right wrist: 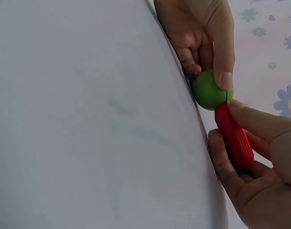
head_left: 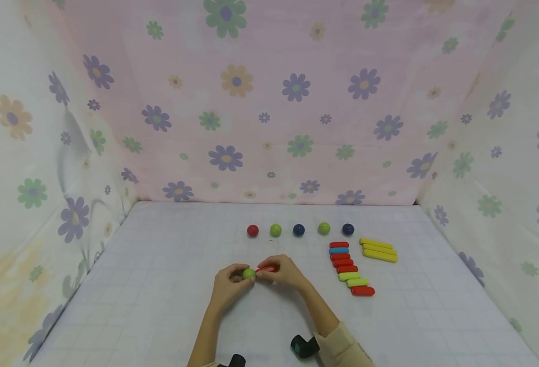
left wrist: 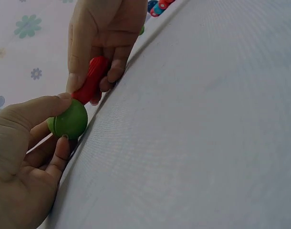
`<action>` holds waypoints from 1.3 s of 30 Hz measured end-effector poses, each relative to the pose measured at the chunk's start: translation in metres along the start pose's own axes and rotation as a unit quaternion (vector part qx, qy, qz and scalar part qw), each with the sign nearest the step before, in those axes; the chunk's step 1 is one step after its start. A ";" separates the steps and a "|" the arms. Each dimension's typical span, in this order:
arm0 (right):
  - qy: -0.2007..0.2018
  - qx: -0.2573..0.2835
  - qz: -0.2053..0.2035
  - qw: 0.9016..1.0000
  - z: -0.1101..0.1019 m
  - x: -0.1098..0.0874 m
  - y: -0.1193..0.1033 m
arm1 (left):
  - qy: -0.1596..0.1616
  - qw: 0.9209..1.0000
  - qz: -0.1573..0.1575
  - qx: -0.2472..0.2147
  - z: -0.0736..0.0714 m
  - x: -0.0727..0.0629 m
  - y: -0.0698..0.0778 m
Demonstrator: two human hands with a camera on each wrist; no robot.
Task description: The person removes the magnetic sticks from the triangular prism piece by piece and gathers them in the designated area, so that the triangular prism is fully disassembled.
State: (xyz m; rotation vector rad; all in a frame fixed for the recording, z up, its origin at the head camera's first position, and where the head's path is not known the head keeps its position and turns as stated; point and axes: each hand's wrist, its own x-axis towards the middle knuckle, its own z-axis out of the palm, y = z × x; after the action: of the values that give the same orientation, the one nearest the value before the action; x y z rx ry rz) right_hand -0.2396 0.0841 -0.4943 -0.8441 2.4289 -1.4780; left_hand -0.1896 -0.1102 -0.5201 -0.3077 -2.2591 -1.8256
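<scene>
Between thumb and fingers, my left hand (head_left: pixel 229 285) pinches a green ball (head_left: pixel 249 273) that has a groove round it. My right hand (head_left: pixel 287 274) grips a short red ridged rod (head_left: pixel 266 268), its thumb along one side. In the right wrist view the tip of the red rod (right wrist: pixel 234 136) meets the green ball (right wrist: pixel 210 90); whether it sits inside a hole cannot be made out. Both hands are low over the white table, in front of the row of balls.
At the back lie a red ball (head_left: pixel 253 231), green balls (head_left: pixel 276 230) and dark blue balls (head_left: pixel 299 230) in a row. To the right, short red, blue and green rods (head_left: pixel 343 263) form a slanted column beside longer yellow rods (head_left: pixel 379 250). Patterned cloth walls (head_left: pixel 269 112) surround the table.
</scene>
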 end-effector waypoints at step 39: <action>0.043 0.024 0.007 0.999 -0.003 -0.023 0.000 | 0.002 0.996 -0.086 0.031 0.003 -0.001 0.024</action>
State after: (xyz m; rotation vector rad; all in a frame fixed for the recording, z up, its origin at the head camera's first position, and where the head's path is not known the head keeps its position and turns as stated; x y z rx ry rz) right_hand -0.2217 0.0990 -0.4959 -0.7681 2.4438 -1.5915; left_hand -0.1812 -0.1024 -0.4987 -0.1002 -2.4014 -1.8275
